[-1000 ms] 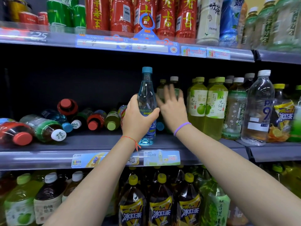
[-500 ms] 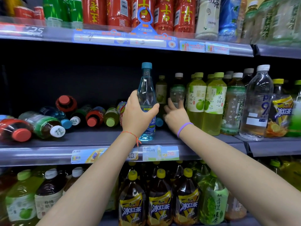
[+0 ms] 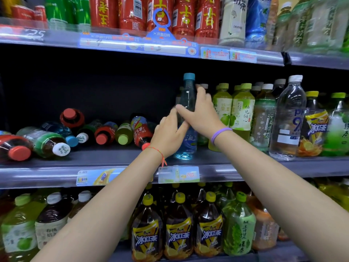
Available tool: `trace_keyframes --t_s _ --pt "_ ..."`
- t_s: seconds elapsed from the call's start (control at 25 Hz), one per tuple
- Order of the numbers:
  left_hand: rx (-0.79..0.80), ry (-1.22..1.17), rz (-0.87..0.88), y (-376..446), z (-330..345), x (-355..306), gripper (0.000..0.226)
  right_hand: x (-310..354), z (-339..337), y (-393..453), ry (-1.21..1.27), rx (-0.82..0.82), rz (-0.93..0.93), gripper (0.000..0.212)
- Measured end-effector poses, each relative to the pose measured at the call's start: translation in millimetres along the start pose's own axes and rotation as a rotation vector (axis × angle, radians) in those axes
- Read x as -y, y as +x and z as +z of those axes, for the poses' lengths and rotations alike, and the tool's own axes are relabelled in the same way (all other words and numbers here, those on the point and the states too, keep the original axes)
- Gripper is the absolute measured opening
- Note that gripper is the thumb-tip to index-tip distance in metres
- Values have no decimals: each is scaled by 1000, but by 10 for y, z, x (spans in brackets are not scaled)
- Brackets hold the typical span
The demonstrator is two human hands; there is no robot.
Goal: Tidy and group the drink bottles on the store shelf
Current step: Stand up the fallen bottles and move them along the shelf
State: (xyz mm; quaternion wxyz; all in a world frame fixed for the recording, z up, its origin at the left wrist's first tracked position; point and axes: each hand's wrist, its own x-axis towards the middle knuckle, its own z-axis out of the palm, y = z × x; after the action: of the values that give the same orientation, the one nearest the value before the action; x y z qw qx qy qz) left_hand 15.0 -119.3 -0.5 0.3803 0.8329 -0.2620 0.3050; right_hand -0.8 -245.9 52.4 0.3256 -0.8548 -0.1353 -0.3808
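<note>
A slim clear-blue bottle with a blue cap (image 3: 189,144) stands upright on the middle shelf (image 3: 122,157), just left of the upright green tea bottles (image 3: 243,114). My left hand (image 3: 168,137) grips its lower body from the left, thumb across the front. My right hand (image 3: 200,116) closes over its upper body from the right, thumb in front and fingers reaching behind the neck. To the left on the same shelf, several bottles lie on their sides with caps facing out (image 3: 56,137).
A tall clear water bottle (image 3: 289,118) and iced tea bottles (image 3: 315,129) stand to the right. Red bottles (image 3: 130,12) fill the top shelf. Dark iced tea bottles (image 3: 179,233) line the bottom shelf. The back of the middle shelf behind the lying bottles is dark.
My right hand has come up from beside the green bottles and closed on the blue bottle's upper part. My left hand has slid lower on it.
</note>
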Motion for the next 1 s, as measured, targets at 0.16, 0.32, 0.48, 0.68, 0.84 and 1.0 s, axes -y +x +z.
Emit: trace_keyframes --t_s 0.16,0.32,0.48,0.68,0.84,1.0 --pt "113 460 30 48 -89 91 37 -201 -50 -17 -502 -241 -100 94" --pt "228 741 -64 49 -232 273 32 -341 -116 -42 -760 -358 -150 86" --pt "340 873 -57 15 -244 360 33 -232 85 -35 -876 -385 -601 35" --pt "314 891 -11 39 -216 402 51 -38 542 -210 -1060 386 -455 29" --pt "385 804 -55 181 -200 445 63 -108 724 -181 -1115 407 -291 49" --pt "432 835 -88 303 -162 493 49 -140 680 -189 -1078 360 -343 49"
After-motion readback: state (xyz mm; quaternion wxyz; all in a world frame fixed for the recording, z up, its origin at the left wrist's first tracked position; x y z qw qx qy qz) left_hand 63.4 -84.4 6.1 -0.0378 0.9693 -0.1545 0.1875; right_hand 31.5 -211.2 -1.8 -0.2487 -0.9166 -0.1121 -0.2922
